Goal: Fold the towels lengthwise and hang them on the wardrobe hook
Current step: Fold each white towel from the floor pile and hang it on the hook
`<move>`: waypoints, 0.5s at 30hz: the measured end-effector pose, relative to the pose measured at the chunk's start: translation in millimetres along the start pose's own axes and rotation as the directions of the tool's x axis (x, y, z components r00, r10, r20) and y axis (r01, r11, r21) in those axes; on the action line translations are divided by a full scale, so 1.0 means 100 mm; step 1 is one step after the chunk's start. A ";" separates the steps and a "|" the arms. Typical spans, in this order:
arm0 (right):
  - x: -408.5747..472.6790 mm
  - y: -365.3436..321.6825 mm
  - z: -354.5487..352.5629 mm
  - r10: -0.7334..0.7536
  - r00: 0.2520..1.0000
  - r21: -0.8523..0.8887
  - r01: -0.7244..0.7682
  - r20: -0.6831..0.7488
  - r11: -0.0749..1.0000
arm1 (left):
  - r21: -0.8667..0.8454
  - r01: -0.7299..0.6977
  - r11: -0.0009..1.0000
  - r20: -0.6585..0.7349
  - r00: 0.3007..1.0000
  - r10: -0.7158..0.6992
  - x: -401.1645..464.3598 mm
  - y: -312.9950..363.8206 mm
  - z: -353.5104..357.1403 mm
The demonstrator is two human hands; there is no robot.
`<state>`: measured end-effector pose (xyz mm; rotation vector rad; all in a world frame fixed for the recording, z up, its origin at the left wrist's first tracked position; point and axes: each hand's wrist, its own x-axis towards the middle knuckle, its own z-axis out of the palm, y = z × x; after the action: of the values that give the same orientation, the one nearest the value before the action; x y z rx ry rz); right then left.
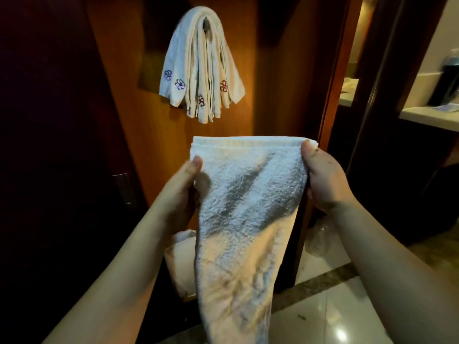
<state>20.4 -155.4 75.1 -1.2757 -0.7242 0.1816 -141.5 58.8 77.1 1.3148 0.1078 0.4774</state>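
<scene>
A white terry towel (244,209) hangs in front of me, held up by its top hem. My left hand (182,192) pinches its left edge just below the top corner, thumb on the front. My right hand (323,177) pinches the top right corner. The towel narrows and drops to the bottom of the frame. Above it, several folded white towels (202,65) with embroidered flowers hang over the wardrobe hook (206,26), which is mostly covered by them.
The hook sits on a lit wooden wardrobe panel (273,95). A dark door with a handle (123,188) is at the left. More white cloth (181,259) lies low behind the towel. A countertop (427,115) with a dark kettle (447,78) stands at the right above a glossy tiled floor (323,306).
</scene>
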 end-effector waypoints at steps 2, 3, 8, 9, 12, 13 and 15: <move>-0.01 0.00 -0.02 0.009 1.000 0.015 -0.008 -0.030 1.000 | 0.082 0.121 0.989 -0.009 0.993 -0.121 -0.07 -0.17 -0.04; -0.02 0.01 -0.04 0.002 0.999 0.003 -0.002 -0.043 1.000 | 0.123 0.112 0.986 -0.032 0.994 -0.109 -0.08 -0.22 -0.04; -0.12 0.07 -0.08 -0.040 0.987 -0.061 0.030 -0.157 0.998 | 0.142 -0.045 0.989 -0.091 0.994 0.059 -0.11 -0.32 0.07; -0.14 0.08 -0.08 -0.053 0.984 -0.070 0.042 -0.172 0.997 | 0.181 -0.082 0.980 -0.094 0.991 0.100 -0.12 -0.33 0.10; -0.18 0.07 -0.11 -0.116 0.976 -0.123 0.094 -0.185 0.988 | 0.285 -0.161 0.945 -0.126 0.971 0.204 -0.15 -0.36 0.11; -0.20 0.05 -0.11 -0.112 0.976 -0.120 0.091 -0.186 0.989 | 0.293 -0.173 0.940 -0.117 0.970 0.214 -0.14 -0.36 0.10; -0.22 0.04 -0.11 -0.106 0.977 -0.134 0.082 -0.186 0.988 | 0.225 -0.145 0.964 -0.060 0.985 0.162 -0.12 -0.36 0.09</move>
<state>11.2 -174.0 61.9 -1.3543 -0.6347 -0.0660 -139.6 39.4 43.6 1.5290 0.1263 0.6641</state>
